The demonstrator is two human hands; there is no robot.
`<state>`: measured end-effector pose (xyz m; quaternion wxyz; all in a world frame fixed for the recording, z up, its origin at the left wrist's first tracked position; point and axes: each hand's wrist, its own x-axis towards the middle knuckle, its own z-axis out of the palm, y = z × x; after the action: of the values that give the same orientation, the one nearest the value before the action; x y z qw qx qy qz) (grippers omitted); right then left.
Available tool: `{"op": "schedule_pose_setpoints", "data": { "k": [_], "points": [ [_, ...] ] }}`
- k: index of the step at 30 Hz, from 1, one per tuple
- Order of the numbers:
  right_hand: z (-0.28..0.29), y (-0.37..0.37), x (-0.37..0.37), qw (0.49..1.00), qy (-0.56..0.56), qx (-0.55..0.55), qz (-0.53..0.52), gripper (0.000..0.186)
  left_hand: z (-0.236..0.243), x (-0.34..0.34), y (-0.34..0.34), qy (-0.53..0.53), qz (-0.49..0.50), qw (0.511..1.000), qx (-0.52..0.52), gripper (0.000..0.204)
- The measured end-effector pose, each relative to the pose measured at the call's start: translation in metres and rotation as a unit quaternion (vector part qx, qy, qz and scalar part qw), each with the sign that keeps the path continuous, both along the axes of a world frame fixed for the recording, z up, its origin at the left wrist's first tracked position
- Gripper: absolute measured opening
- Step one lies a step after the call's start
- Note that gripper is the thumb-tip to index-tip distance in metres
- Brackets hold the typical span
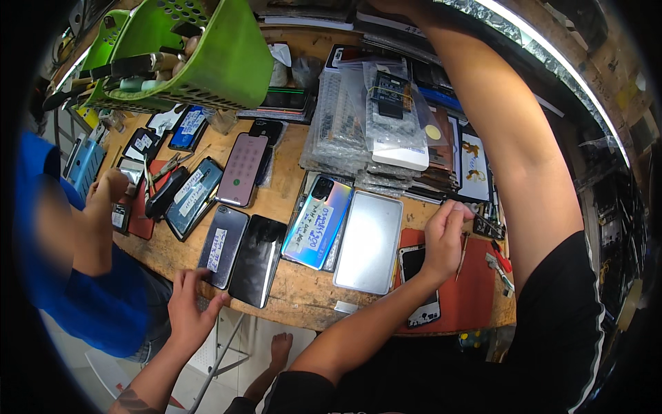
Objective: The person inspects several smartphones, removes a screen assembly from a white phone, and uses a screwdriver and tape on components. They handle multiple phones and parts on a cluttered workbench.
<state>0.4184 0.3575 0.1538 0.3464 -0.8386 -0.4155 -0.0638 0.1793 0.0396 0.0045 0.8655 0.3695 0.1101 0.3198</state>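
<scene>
My left hand (445, 238) is closed above the red mat (469, 297), fingers pinched together. A thin dark object touches its fingertips; I cannot make out its kind. Beneath that wrist lies an opened phone (424, 314) with its inner parts bare, partly covered by my forearm. A thin pointed tool (463, 255) rests on the mat beside the hand. My right arm stretches up past the stacked packages, and the right hand (396, 7) is at the dark top edge, its fingers hidden. Left of the mat is a flat silver tray (369, 241).
A blue-violet phone (318, 221), a black phone (258, 261) and a pink-screened phone (241, 169) lie on the wooden bench. Bagged parts (338, 124) are piled behind. A green basket (227, 62) holds tools. Another person's hand (189, 303) hovers near the edge; a blue-shirted person (89, 276) works left.
</scene>
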Motion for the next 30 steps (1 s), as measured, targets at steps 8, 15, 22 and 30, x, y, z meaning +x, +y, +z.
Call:
{"op": "schedule_pose_setpoints", "data": {
  "k": [8,15,22,30],
  "points": [
    [0.034,-0.082,-0.036,0.977,-0.194,-0.051,0.074,0.037,0.0,0.002,-0.001,0.02,0.062,0.995,0.07,0.023],
    [0.022,-0.324,-0.144,0.954,-0.053,-0.011,0.294,0.041,0.001,0.006,0.001,-0.006,0.047,0.995,0.084,0.03],
    [0.003,-0.452,-0.253,0.658,0.397,0.428,0.475,0.037,0.0,-0.002,0.024,0.083,0.106,0.976,0.171,0.025],
    [0.044,-0.53,-0.265,0.325,0.386,0.545,0.669,0.032,0.025,-0.029,0.035,-0.037,0.147,0.976,0.158,0.023]
  ]
}}
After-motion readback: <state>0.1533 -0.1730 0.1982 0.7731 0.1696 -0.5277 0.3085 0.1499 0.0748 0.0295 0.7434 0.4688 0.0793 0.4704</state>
